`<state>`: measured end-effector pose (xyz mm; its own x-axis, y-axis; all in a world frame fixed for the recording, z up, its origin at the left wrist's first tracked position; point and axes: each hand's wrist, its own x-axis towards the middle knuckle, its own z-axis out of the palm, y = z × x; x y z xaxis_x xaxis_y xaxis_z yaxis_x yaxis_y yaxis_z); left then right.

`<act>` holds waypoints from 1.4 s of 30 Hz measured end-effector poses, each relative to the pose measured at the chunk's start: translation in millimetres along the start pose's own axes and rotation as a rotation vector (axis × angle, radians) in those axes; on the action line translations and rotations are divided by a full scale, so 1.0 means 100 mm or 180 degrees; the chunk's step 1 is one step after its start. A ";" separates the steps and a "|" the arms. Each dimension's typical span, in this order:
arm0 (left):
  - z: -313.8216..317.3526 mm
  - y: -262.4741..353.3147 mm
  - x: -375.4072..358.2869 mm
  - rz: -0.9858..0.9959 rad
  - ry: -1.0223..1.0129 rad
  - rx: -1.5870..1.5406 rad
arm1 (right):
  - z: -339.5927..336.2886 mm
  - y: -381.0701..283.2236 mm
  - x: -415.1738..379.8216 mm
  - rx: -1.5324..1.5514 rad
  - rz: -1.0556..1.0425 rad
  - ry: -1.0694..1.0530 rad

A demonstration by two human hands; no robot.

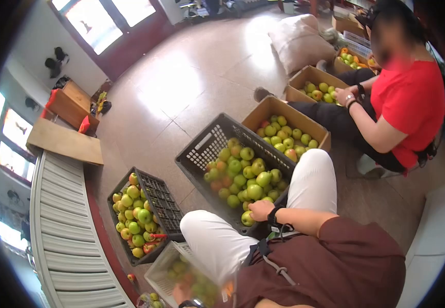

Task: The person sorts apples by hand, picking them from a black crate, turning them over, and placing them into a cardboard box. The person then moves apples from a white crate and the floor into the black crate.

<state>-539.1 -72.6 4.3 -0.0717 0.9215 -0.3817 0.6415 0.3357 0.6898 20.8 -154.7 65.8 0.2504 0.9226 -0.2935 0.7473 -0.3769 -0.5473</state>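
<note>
My right hand [261,209] reaches between my knees in white trousers and closes on a green apple [247,218] at the near edge of a dark plastic crate [202,149] full of green and reddish apples. My left hand [181,293] shows only partly at the bottom edge, blurred, over a white plastic crate [162,268] holding a few apples. Whether it holds anything is hidden.
A second dark crate [167,201] of apples stands to the left beside a ribbed white roller track [60,231]. Cardboard boxes of apples [276,109] [309,74] lie ahead. A person in a red shirt [412,108] sits at the right, hands at a box. Tiled floor [191,77] lies beyond.
</note>
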 end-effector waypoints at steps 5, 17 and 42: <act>0.60 -0.52 -0.17 -0.1569 0.0311 -0.0138 | 0.00 -0.02 0.07 -0.0309 -0.0017 -0.0073; 1.14 -0.78 -0.14 -0.1398 -0.0695 0.1340 | 0.00 -0.08 0.06 -0.0436 0.0184 -0.0145; 1.06 -1.24 0.14 -0.1352 0.0165 -0.0744 | 0.02 -0.09 0.10 -0.0621 0.0232 -0.0274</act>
<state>-538.4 -122.3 -151.6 -0.3318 0.6999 -0.6324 0.3588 0.7137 0.6016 15.2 -142.1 66.6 0.2610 0.8799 -0.3971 0.8361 -0.4117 -0.3626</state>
